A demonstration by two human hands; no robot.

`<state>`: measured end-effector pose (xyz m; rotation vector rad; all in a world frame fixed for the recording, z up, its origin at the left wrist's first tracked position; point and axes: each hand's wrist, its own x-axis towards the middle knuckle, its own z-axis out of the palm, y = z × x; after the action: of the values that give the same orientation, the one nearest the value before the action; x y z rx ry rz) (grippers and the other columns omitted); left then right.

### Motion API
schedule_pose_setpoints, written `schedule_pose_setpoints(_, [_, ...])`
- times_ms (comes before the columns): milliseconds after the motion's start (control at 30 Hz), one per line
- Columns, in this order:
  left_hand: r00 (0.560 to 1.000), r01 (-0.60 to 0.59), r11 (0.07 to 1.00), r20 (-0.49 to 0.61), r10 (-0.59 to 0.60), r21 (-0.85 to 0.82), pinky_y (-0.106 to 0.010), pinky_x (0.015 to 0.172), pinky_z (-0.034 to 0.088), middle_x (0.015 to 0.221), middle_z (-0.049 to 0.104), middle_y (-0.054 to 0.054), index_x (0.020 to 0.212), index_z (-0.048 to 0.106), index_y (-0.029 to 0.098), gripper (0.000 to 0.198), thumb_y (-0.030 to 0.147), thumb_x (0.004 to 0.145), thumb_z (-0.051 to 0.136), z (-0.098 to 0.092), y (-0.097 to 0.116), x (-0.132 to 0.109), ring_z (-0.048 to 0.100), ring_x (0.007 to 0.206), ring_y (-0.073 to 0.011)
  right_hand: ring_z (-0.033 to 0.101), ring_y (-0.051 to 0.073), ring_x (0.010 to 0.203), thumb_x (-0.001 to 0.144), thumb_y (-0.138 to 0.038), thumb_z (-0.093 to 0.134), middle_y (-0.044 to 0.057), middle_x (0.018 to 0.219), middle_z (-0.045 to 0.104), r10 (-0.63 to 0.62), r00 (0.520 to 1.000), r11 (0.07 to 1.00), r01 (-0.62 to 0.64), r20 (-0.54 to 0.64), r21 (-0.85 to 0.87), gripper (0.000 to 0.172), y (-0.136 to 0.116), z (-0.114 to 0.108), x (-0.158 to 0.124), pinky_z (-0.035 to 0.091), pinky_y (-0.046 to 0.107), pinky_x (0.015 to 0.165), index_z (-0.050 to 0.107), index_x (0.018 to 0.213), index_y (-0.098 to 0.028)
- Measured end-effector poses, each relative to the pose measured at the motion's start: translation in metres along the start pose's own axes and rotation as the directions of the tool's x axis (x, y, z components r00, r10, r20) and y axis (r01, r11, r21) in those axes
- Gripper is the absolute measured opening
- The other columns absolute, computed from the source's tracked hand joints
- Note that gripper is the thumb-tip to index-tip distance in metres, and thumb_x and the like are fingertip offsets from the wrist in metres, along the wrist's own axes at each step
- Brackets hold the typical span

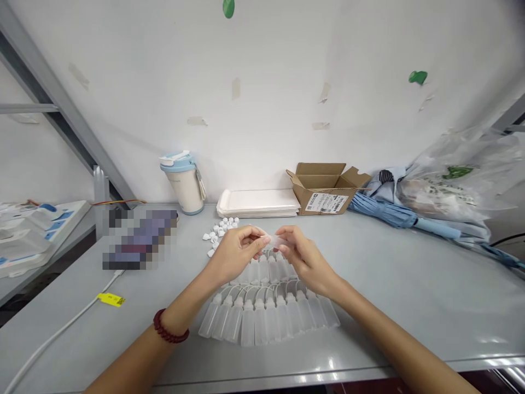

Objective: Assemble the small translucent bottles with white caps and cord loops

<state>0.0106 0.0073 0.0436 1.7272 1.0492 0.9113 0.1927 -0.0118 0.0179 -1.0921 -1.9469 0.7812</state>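
Observation:
Above the middle of the table, my left hand (240, 250) and my right hand (302, 256) pinch a small translucent plastic bottle (274, 239) between them, one at each end. Fingers cover much of it, so its tip is hard to make out. Below my hands, several translucent squeeze bottles (262, 323) with thin bent spouts lie side by side in a fanned row. Behind them is a second row of the same bottles (262, 271), partly hidden by my hands. Small white caps (223, 225) are scattered just beyond my left hand.
Along the wall stand a cream tumbler (184, 186) with a blue lid, a stack of white trays (258, 202) and an open cardboard box (324, 191). A folded blue umbrella (385, 212) and a plastic bag (459, 175) lie right. A blurred phone (141, 241) with a cable (69, 323) lies left.

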Motion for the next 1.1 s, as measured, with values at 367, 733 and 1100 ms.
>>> schedule_pose_setpoints(367, [0.996, -0.09, 0.996, 0.012, 0.09, -0.017, -0.028, 0.07, 0.05, 0.089, 0.067, -0.006, 0.089, 0.067, 0.018, 0.023, 0.037, 0.079, 0.059, 0.0, -0.004, 0.0, 0.061, 0.082, -0.019, 0.03, 0.008, 0.051, 0.09, -0.043, 0.044, -0.006, 0.067, 0.05, 0.195, 0.965, 0.855, -0.254, 0.172, 0.453, 0.023, 0.0, -0.01, 0.005, 0.025, 0.022, 0.05, 0.035, 0.104, -0.026])
schedule_pose_setpoints(733, [0.995, 0.029, 0.999, 0.1, -0.027, -0.024, -0.026, 0.058, 0.046, 0.057, 0.059, -0.001, 0.061, 0.058, 0.017, 0.037, 0.043, 0.085, 0.048, 0.006, -0.006, -0.002, 0.054, 0.054, -0.0123, 0.027, 0.007, 0.047, 0.088, -0.047, 0.044, -0.009, 0.056, 0.041, 0.278, 0.939, 0.776, -0.344, 0.204, 0.529, 0.026, -0.007, -0.008, 0.005, 0.019, 0.02, 0.046, 0.034, 0.099, -0.025])
schedule_pose_setpoints(1100, [0.999, 0.013, 0.991, 0.052, -0.007, -0.13, -0.027, 0.062, 0.047, 0.066, 0.061, -0.002, 0.072, 0.063, 0.015, 0.028, 0.039, 0.083, 0.054, 0.005, -0.012, 0.001, 0.056, 0.06, -0.0127, 0.044, 0.008, 0.05, 0.086, -0.045, 0.052, -0.001, 0.068, 0.059, 0.187, 0.982, 0.911, -0.174, 0.002, 0.373, 0.028, -0.003, -0.004, 0.004, 0.034, 0.024, 0.049, 0.047, 0.092, -0.018])
